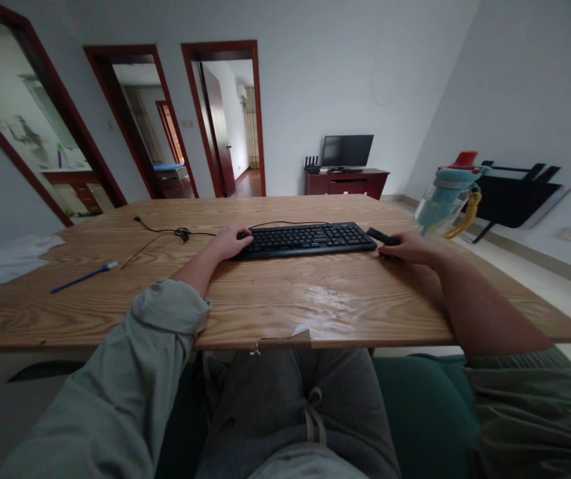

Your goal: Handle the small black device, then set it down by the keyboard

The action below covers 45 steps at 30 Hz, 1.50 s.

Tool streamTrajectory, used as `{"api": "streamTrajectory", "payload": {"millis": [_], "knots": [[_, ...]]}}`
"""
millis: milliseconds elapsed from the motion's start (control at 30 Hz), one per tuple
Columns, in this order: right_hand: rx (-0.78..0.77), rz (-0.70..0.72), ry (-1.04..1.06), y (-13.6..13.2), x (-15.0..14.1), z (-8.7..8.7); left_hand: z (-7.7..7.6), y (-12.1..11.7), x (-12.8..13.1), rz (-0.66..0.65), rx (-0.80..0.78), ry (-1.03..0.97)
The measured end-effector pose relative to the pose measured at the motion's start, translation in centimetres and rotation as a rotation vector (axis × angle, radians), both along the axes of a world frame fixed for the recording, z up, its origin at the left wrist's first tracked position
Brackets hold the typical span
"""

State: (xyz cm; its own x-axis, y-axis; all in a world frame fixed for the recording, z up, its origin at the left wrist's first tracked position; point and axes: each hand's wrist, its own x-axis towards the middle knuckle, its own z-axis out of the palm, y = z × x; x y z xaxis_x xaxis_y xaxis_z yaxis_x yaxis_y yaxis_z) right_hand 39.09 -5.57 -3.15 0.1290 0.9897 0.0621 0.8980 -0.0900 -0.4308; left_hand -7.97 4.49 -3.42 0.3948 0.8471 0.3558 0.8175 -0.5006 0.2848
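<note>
A black keyboard (pixel 310 239) lies across the middle of a wooden table (pixel 265 299). My left hand (pixel 230 241) rests on the keyboard's left end, fingers curled round its edge. My right hand (pixel 410 247) lies just right of the keyboard, fingers closed over a small black object (pixel 381 236) whose far end sticks out toward the keyboard's right corner. The keyboard's black cable (pixel 176 233) runs left from the keyboard and loops over the tabletop.
A blue pen (pixel 83 277) and white paper (pixel 8 259) lie at the table's left. A teal water bottle with a red cap (pixel 448 199) stands at the right edge. Behind are doorways, a monitor on a cabinet (pixel 346 152) and a folded black table (pixel 520 199).
</note>
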Motion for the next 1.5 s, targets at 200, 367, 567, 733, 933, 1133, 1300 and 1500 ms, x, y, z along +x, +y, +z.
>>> {"api": "streamTrajectory", "payload": {"millis": [200, 367, 567, 733, 933, 1133, 1300, 1500], "knots": [[-0.036, -0.084, -0.017, 0.2, 0.4, 0.1, -0.2, 0.1, 0.0, 0.002, -0.040, 0.046], [0.085, -0.120, -0.001, 0.2, 0.3, 0.1, -0.2, 0.0, 0.1, 0.003, -0.050, 0.047], [0.148, -0.204, 0.088, 0.5, 1.9, 0.4, -0.4, 0.3, -0.3, -0.003, -0.062, 0.030], [0.138, -0.232, 0.104, 0.3, 2.0, 0.6, -0.6, 0.6, -0.4, -0.019, -0.053, 0.016], [0.160, -0.044, 0.065, -0.7, -0.8, 0.9, -0.7, 0.8, -0.4, -0.005, -0.053, 0.029], [0.053, 0.281, 0.097, -1.2, -3.8, 0.7, -0.5, 0.5, -0.3, -0.010, -0.056, 0.022], [-0.096, 0.351, 0.079, -1.4, -5.0, 0.4, -0.2, 0.0, 0.0, 0.004, -0.064, 0.024], [-0.020, 0.311, 0.074, -1.6, -5.3, 0.9, 0.0, -0.1, -0.1, -0.004, -0.076, 0.036]]}}
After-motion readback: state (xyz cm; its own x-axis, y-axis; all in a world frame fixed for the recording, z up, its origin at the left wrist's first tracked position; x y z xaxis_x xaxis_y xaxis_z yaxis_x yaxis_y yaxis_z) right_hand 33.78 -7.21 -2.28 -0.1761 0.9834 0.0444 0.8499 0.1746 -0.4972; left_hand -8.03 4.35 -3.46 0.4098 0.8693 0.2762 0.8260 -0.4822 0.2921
